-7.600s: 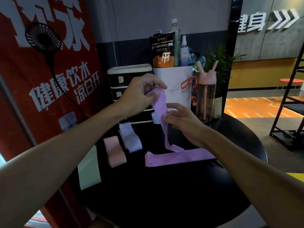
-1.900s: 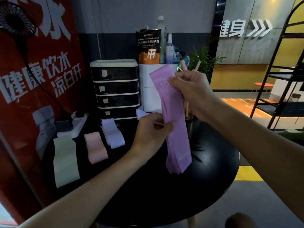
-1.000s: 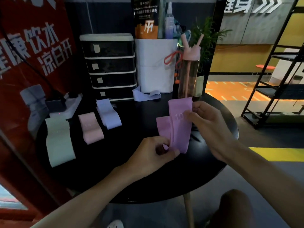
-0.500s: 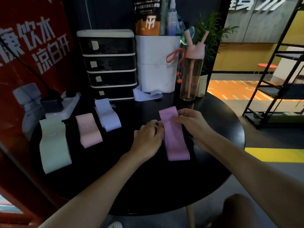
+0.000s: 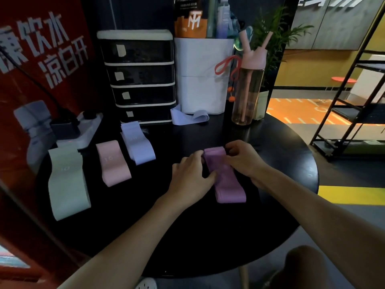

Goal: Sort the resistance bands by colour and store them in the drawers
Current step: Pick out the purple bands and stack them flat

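The folded purple band (image 5: 228,180) lies flat on the black round surface (image 5: 187,236), a little right of its middle, long side running near to far. Both hands are on its far end. The left hand (image 5: 190,177) has its fingers curled against the band's left edge, thumb touching the side further down. The right hand (image 5: 242,159) comes in from the right, fingers curled over the far right corner and gripping it there.

Three more folded bands sit in a row on the left part of the surface, apart from one another: a green band (image 5: 66,184) nearest the left edge, a pink band (image 5: 113,163) next to it, and a lilac band (image 5: 137,147) further back. Another lilac one, the loose band (image 5: 187,118), lies unfolded at the foot of the white tub (image 5: 202,76).

The drawers (image 5: 141,80) stand at the far side, a stack of four, each front pushed in and carrying a small paper tag. A pink-capped bottle (image 5: 249,86) stands right of the tub. A power strip (image 5: 87,130) rests far left.
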`<action>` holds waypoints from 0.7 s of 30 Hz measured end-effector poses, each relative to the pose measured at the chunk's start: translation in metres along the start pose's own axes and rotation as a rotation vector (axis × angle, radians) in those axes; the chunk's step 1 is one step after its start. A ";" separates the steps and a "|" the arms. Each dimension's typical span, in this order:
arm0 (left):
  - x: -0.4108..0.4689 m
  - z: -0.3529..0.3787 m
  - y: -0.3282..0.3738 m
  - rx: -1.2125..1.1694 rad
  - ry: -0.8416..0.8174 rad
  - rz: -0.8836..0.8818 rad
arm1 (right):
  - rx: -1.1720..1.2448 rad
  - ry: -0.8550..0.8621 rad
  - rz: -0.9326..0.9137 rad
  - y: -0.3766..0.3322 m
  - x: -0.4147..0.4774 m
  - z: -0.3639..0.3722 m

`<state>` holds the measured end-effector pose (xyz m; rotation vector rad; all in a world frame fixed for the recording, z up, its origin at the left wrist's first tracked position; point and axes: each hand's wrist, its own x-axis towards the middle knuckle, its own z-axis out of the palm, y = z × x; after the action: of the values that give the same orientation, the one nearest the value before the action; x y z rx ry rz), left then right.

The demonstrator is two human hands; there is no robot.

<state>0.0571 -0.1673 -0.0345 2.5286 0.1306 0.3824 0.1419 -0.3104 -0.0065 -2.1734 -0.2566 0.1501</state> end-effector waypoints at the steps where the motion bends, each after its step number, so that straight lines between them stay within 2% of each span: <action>1: 0.000 0.000 0.000 -0.001 0.003 0.002 | -0.050 -0.040 0.016 0.000 0.004 -0.003; 5: -0.001 0.000 0.000 0.034 -0.010 -0.024 | -0.140 -0.300 -0.008 -0.011 0.011 -0.014; 9: -0.001 0.001 -0.001 0.110 -0.012 -0.063 | -0.212 -0.361 -0.069 -0.019 0.010 -0.016; 21: 0.000 0.001 -0.003 0.080 -0.019 -0.046 | -0.105 -0.302 -0.152 -0.018 0.004 -0.014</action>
<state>0.0569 -0.1648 -0.0369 2.6022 0.1996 0.3414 0.1464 -0.3103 0.0165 -2.2211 -0.6114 0.3868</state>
